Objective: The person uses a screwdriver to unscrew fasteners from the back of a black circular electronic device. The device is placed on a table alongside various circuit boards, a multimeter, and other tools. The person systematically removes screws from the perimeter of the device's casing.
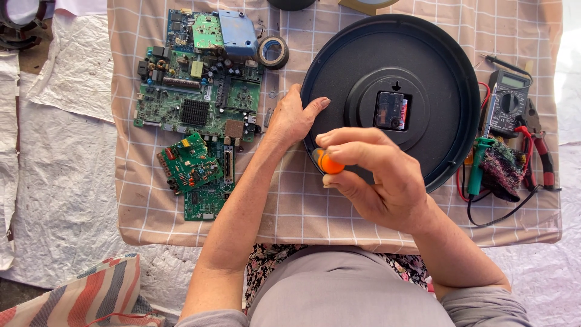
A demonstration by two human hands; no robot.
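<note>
Head view shows crumpled white sheeting (66,181) around a worktop (151,206) under checked beige cloth. Green circuit boards (200,97) lie left. Left hand (292,118) rests released on the black wall clock's (393,97) rim; right hand (375,175) fingers grasp an orange-handled screwdriver (328,163). Multimeter (507,103) sits right.

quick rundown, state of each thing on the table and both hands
wall clock: face down, back up, movement fitted in the centre
left hand: flat on the clock's left rim
right hand: closed around an orange-handled tool
circuit boards: bare, lying flat
tape roll: lying flat
multimeter: face up, leads attached
pliers: lying flat
</note>
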